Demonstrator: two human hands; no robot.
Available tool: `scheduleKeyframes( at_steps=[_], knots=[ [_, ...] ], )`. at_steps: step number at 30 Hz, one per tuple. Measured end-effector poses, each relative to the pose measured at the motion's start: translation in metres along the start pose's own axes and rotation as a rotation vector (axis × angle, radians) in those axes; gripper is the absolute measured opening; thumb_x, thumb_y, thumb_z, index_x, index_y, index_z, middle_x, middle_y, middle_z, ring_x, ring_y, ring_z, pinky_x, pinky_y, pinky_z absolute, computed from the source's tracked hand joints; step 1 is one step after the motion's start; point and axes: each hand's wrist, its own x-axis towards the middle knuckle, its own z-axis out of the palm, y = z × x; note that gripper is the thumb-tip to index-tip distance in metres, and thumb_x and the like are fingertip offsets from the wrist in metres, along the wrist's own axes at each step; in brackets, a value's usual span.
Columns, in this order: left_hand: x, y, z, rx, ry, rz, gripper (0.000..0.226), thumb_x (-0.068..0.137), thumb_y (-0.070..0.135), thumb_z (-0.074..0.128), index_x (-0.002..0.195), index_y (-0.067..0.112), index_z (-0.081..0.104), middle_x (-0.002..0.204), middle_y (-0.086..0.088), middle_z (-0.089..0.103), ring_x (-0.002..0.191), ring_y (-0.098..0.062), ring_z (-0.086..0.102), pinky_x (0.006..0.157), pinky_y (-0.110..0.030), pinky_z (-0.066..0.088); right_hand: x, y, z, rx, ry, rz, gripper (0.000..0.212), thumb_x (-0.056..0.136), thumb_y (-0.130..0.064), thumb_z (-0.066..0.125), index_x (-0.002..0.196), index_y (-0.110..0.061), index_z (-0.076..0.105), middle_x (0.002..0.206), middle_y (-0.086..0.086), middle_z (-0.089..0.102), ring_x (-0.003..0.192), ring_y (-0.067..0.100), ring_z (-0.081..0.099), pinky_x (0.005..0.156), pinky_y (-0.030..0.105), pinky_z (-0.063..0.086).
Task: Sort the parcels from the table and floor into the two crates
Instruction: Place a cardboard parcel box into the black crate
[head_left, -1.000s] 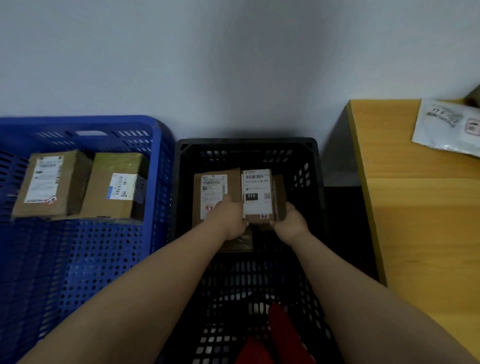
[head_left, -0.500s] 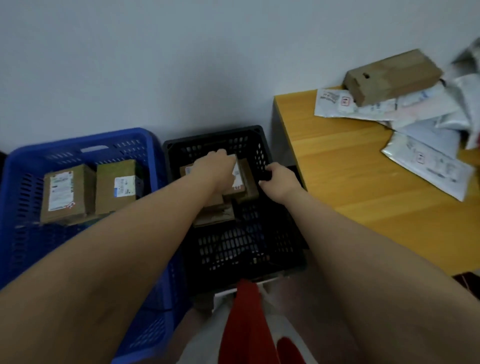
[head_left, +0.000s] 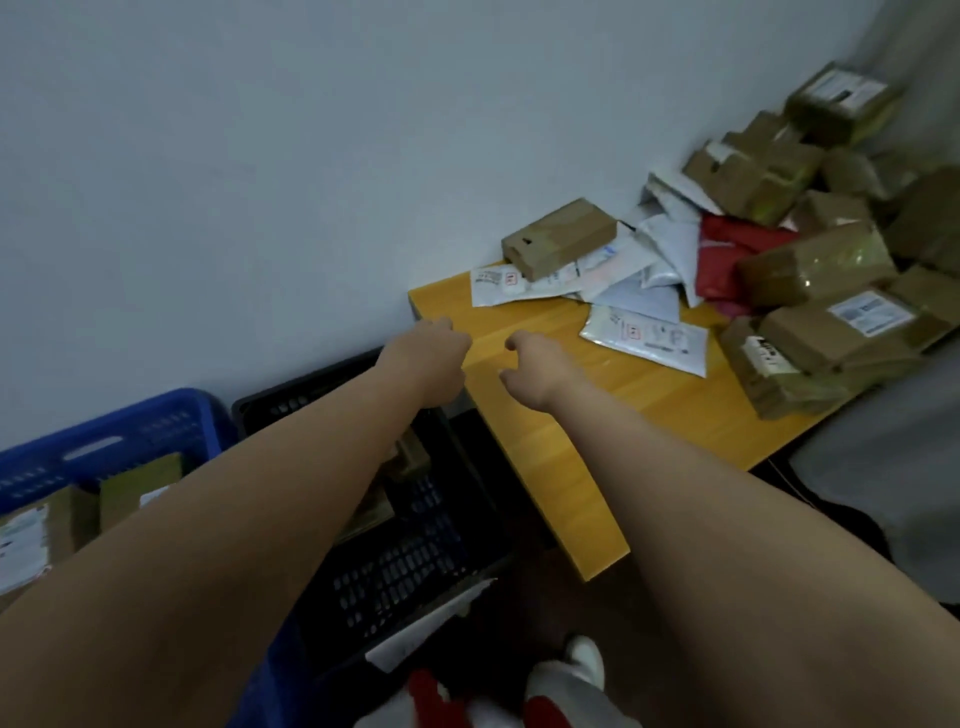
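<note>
Both bare forearms reach forward over the near left corner of the surface (head_left: 540, 447), a smooth yellow-orange wooden top with faint grain lines and a squared edge. The left hand (head_left: 428, 364) hangs at that corner with its fingers loosely curled and nothing in them. The right hand (head_left: 535, 371) sits just beside it above the bare wood, fingers bent in a loose hook, also holding nothing.

Farther back on the surface lies a heap of parcels. Nearest the hands is a flat, glossy white plastic mailer (head_left: 647, 338) with a printed label. Behind it, a small oblong cardboard box (head_left: 561, 236) with a slot cut in its end rests on more crinkled white and grey mailers (head_left: 524, 280). A soft red plastic bag (head_left: 727, 260) is wedged between the mailers and a stack of brown cardboard boxes (head_left: 821, 332), several wrapped in shiny clear tape and bearing white labels; the stack climbs toward the wall corner.

Below the arms, on the floor against the pale wall, stand two perforated plastic crates side by side. The black crate (head_left: 415, 561) is just beside the surface and holds cardboard parcels mostly hidden by the left arm. The blue crate (head_left: 114, 436), to its left, holds two labelled cardboard boxes (head_left: 78, 514) set next to each other.
</note>
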Motion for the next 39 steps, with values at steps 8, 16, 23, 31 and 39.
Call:
scheduleKeyframes(
  at_steps=[8, 16, 23, 31, 39],
  knots=[
    [0.052, 0.120, -0.035, 0.080, 0.096, 0.012, 0.038, 0.097, 0.031, 0.048, 0.132, 0.016, 0.049, 0.130, -0.012, 0.046, 0.118, -0.031, 0.046, 0.080, -0.041, 0.047, -0.019, 0.106, -0.066, -0.019, 0.102, -0.025, 0.040, 0.095, -0.021, 0.054, 0.133, -0.010, 0.048, 0.136, 0.012, 0.049, 0.123, 0.030, 0.048, 0.094, 0.041, 0.046],
    [0.106, 0.295, -0.038, 0.008, 0.136, 0.160, 0.042, 0.097, 0.034, 0.050, 0.136, 0.017, 0.046, 0.128, -0.010, 0.046, 0.120, -0.028, 0.044, 0.084, -0.039, 0.048, -0.047, 0.261, -0.136, -0.033, 0.164, 0.072, 0.040, 0.095, -0.025, 0.056, 0.130, -0.007, 0.050, 0.133, 0.015, 0.051, 0.122, 0.033, 0.049, 0.096, 0.044, 0.045],
    [0.149, 0.368, -0.044, 0.016, 0.152, 0.202, 0.038, 0.095, 0.029, 0.052, 0.131, 0.015, 0.048, 0.129, -0.010, 0.044, 0.122, -0.028, 0.040, 0.083, -0.042, 0.046, -0.058, 0.349, -0.152, 0.107, 0.221, 0.185, 0.022, 0.091, -0.016, 0.052, 0.112, -0.009, 0.055, 0.113, 0.014, 0.058, 0.108, 0.035, 0.055, 0.079, 0.036, 0.044],
    [0.219, 0.410, -0.038, 0.095, 0.221, 0.286, 0.047, 0.089, 0.022, 0.054, 0.134, 0.014, 0.043, 0.136, -0.011, 0.043, 0.131, -0.029, 0.034, 0.093, -0.042, 0.046, -0.041, 0.412, -0.163, 0.055, 0.225, 0.370, 0.039, 0.093, -0.022, 0.054, 0.128, -0.008, 0.047, 0.128, 0.015, 0.052, 0.121, 0.032, 0.043, 0.095, 0.040, 0.042],
    [0.324, 0.439, -0.044, 0.077, 0.231, 0.329, 0.087, 0.088, 0.040, 0.062, 0.153, 0.012, 0.011, 0.160, -0.015, 0.005, 0.148, -0.038, -0.004, 0.115, -0.055, 0.020, 0.008, 0.460, -0.171, 0.087, 0.219, 0.460, 0.052, 0.095, -0.026, 0.053, 0.141, -0.009, 0.035, 0.143, 0.014, 0.039, 0.132, 0.034, 0.032, 0.105, 0.042, 0.037]
  ],
)
